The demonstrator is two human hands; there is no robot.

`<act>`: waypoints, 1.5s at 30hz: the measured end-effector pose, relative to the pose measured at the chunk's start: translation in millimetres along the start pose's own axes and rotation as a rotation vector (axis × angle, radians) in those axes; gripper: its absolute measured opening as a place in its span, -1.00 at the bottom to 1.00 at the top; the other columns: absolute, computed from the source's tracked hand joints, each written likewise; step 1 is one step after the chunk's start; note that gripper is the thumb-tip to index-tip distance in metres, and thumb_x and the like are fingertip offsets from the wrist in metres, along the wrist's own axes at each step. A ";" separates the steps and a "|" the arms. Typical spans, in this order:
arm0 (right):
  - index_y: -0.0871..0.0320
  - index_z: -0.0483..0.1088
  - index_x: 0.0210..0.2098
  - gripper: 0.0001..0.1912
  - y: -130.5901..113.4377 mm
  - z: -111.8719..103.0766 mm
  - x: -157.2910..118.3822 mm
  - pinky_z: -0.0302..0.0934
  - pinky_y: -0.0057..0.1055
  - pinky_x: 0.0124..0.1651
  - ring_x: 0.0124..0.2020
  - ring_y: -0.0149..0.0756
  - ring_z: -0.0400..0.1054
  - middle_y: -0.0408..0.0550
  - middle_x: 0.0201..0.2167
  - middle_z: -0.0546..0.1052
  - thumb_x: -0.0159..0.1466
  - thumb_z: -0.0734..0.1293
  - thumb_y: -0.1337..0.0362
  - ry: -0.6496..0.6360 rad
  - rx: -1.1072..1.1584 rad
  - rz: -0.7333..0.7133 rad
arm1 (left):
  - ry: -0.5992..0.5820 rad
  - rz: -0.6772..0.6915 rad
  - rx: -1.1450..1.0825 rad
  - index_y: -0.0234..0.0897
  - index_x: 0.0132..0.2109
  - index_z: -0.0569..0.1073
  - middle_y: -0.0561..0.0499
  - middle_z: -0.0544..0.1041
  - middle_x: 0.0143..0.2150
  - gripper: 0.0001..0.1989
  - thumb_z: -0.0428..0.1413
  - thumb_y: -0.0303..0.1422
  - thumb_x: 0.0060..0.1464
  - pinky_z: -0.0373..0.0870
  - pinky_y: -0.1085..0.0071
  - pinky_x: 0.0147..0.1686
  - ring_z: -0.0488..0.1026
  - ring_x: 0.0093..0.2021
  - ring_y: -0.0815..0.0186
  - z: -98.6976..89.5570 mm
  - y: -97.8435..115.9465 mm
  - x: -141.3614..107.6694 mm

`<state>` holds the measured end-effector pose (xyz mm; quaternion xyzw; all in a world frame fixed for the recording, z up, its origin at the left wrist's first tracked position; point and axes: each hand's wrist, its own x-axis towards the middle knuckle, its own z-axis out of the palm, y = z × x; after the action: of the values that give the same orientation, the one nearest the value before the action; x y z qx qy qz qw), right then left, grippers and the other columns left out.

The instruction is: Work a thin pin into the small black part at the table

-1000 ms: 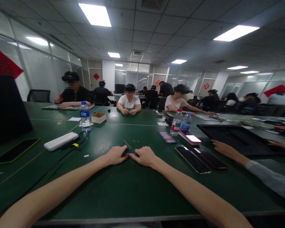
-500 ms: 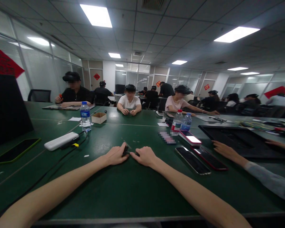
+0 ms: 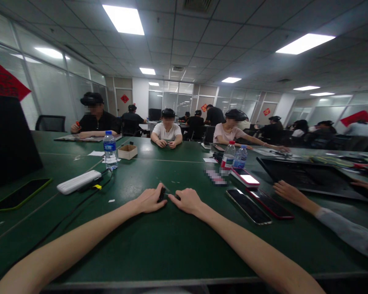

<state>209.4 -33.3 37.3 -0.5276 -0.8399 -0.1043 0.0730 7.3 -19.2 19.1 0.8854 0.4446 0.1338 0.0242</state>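
Observation:
Near the middle of the green table point(image 3: 134, 245), my left hand point(image 3: 149, 199) is closed on a small black object point(image 3: 162, 193). A thin, clear piece seems to stick up beside it, too faint to make out well. My right hand point(image 3: 187, 200) lies just to the right, fingers curled round something small and dark that is mostly hidden. A narrow gap separates the fingertips of the two hands.
At left are a white power strip point(image 3: 79, 182), a bottle point(image 3: 110, 151), a small box point(image 3: 128, 152) and a green-edged phone point(image 3: 20, 194). Phones point(image 3: 249, 207) and two bottles point(image 3: 228, 156) stand right. Another person's hands hold a black panel point(image 3: 312, 179).
The neighbour's black panel has tilted, its near edge rising. The seated person at the right has stretched an arm a little farther right. My hands have hardly moved.

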 end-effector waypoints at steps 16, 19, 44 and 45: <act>0.18 0.46 -0.34 -0.25 1.4 -0.1 0.4 0.17 -0.45 -0.35 -0.41 -0.30 0.41 0.05 -0.42 0.53 0.28 -0.14 -0.19 -0.007 0.071 0.030 | -0.005 0.044 -0.028 -0.27 0.07 0.08 -0.02 0.49 -0.35 -0.59 -0.07 -0.30 0.09 0.30 0.38 -0.34 0.49 -0.33 0.20 1.8 -3.5 1.2; 0.17 0.46 -0.34 -0.25 0.9 0.0 0.4 0.17 -0.44 -0.34 -0.40 -0.28 0.41 0.05 -0.42 0.53 0.27 -0.15 -0.19 0.001 0.059 0.049 | -0.003 0.040 -0.020 -0.27 0.07 0.10 -0.03 0.49 -0.34 -0.62 -0.09 -0.36 0.09 0.30 0.38 -0.32 0.49 -0.31 0.21 1.9 -3.6 1.4; 0.12 0.25 -0.01 -0.66 -1.9 8.6 -2.3 0.10 -0.49 -0.37 -0.48 -0.36 0.36 -0.11 -0.46 0.49 0.25 0.19 0.16 0.135 0.175 -0.169 | 0.028 0.076 -0.025 -0.23 -0.12 0.29 -0.01 0.51 -0.31 -0.73 -0.10 -0.15 0.16 0.27 0.43 -0.37 0.47 -0.31 0.23 2.9 -3.1 2.4; 0.11 0.26 -0.02 -0.67 -2.0 8.6 -2.1 0.10 -0.49 -0.37 -0.48 -0.36 0.36 -0.11 -0.45 0.49 0.25 0.19 0.17 0.128 0.162 -0.176 | 0.027 0.083 -0.030 -0.22 -0.12 0.28 -0.01 0.51 -0.31 -0.74 -0.09 -0.16 0.16 0.26 0.43 -0.38 0.47 -0.32 0.24 2.5 -3.2 2.3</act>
<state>208.4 -33.9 28.2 -0.4366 -0.8822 -0.0755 0.1596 6.7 -15.3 16.6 0.9007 0.4057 0.1533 0.0262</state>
